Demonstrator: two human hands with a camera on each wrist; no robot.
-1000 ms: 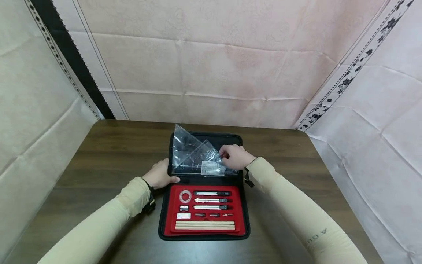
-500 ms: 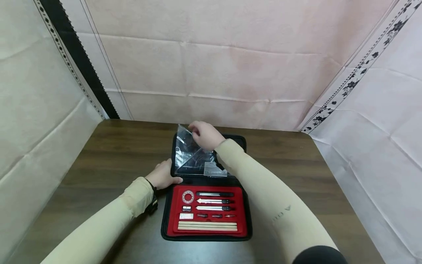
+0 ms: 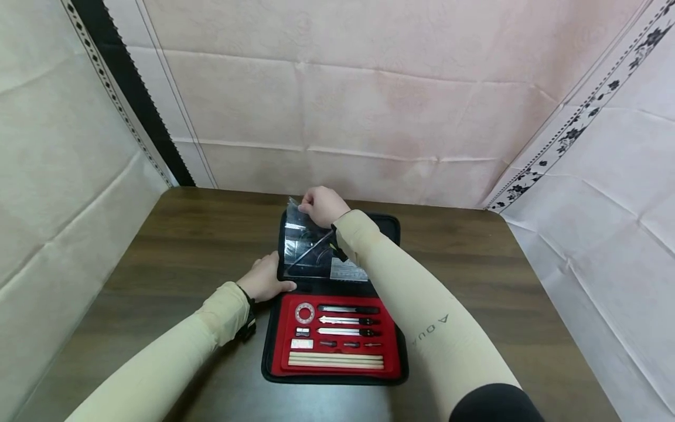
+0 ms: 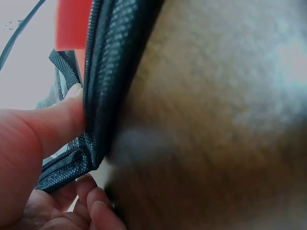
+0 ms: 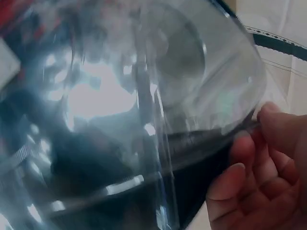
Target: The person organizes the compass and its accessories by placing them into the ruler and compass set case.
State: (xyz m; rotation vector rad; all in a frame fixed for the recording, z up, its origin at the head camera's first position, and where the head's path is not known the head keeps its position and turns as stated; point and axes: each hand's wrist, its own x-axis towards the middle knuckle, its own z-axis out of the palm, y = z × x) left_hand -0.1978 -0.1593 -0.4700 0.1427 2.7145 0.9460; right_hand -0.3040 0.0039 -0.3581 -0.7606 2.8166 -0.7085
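A black zip case (image 3: 337, 380) lies unfolded on the table. My left hand (image 3: 263, 278) grips its left edge near the fold, with the thumb inside and the fingers outside, as the left wrist view also shows. Clear plastic bags (image 3: 304, 249) with drawing pieces inside and a white label (image 3: 345, 270) lie over the lid half. At the lid's far edge my right hand (image 3: 323, 206) pinches the edge of the plastic between thumb and forefinger. The right wrist view shows this clear bag (image 5: 192, 96), glossy with glare; its contents are hard to make out.
The red tray (image 3: 390, 363) of the case holds a white ring (image 3: 304, 313), compasses (image 3: 345, 320), a sharpener (image 3: 303, 332), an eraser (image 3: 302, 344) and wooden pencils (image 3: 335, 360). Brown wooden table (image 3: 195, 234) surrounds the case. Pale cloth walls (image 3: 343, 105) rise behind and beside it.
My right hand has moved left and away from me, from the right of the bags to their far upper part. The upper corner of the plastic has folded down. My left hand keeps its grip.
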